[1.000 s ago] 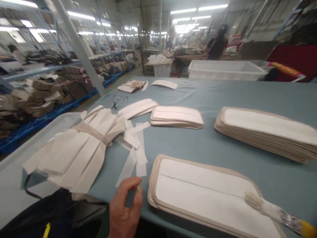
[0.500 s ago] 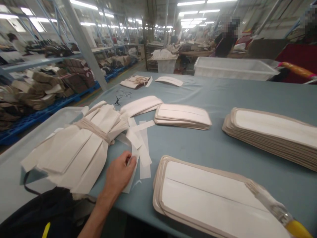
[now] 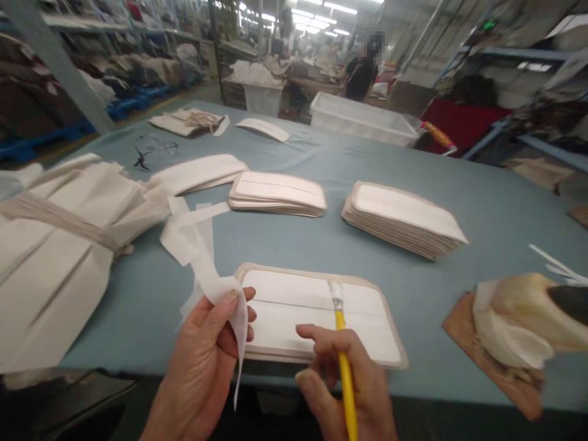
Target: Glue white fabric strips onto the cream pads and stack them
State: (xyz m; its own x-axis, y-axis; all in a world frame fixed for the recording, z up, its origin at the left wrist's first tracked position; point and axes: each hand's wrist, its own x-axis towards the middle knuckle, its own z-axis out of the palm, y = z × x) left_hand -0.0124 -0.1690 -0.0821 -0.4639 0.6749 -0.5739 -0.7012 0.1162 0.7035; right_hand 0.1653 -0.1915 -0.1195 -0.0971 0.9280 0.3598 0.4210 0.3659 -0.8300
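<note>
My left hand pinches a thin white strip between thumb and fingers; one end hangs down and the other reaches toward a loose pile of strips. In my right hand is a brush with a yellow handle, lodged among the fingers while thumb and forefinger stand apart. Its pale bristles are at the upper edge of a white panel with a beige border. This panel tops a short stack in front of me and bears a dark lengthwise line.
Stacks of similar panels lie farther back. A tied bundle of off-white pieces spreads at left, with small black snips beyond. At right, a stained container sits on a brown board. A white bin and a person are behind.
My left hand has lifted a strip from the pile and brought it beside the panel stack. The brush has come fully into view with my right hand. The view has swung right.
</note>
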